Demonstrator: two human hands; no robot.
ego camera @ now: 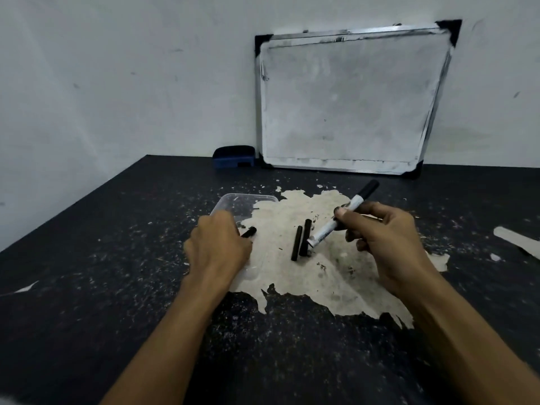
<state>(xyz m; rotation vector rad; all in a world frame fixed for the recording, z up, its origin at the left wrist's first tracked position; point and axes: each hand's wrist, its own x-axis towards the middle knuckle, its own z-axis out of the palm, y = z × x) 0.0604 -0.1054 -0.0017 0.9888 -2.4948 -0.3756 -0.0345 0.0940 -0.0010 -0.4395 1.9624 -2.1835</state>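
Observation:
My right hand grips a white marker with a black cap, held slanted above the table, cap end pointing up and away. Its open lower end hangs just right of two black sticks lying side by side on the worn pale patch of the table. My left hand is palm down over the near corner of a clear plastic container. A short black piece sticks out from under its fingers. Whether those fingers curl round the piece is hidden.
A smudged whiteboard leans on the wall at the back of the dark scratched table. A blue eraser sits to its left. A pale strip lies at the right edge.

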